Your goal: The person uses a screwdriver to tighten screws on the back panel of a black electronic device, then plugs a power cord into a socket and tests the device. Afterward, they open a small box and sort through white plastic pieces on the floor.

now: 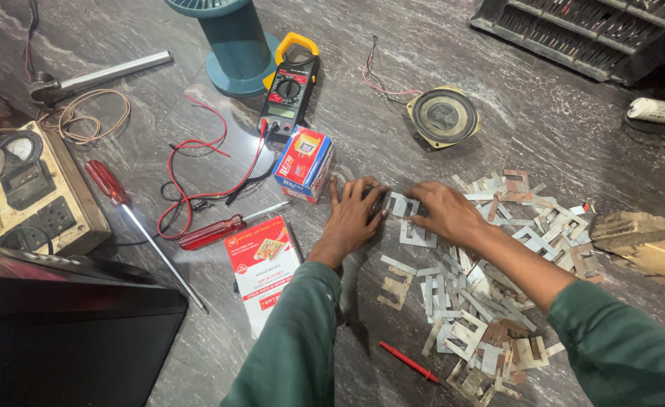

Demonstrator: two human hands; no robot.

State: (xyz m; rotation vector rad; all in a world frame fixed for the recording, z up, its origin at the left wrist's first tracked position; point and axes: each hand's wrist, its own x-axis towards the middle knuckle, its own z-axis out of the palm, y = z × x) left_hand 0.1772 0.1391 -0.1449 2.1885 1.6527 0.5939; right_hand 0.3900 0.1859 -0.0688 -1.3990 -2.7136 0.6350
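At centre floor we press our left hand [353,217] flat, fingers spread, gripping nothing; our right hand [444,212] pinches a metal lamination plate [417,234]. At 5 o'clock lies the plate pile [490,301]; at 10 o'clock, a small box [304,163].

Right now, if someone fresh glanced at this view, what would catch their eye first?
Probably the left hand and right hand pressed together over a small metal stack at the centre of the grey stone floor. Next, the heap of thin metal plates spilling to the right of them. On the left, two red-handled screwdrivers and a yellow clamp meter stand out.
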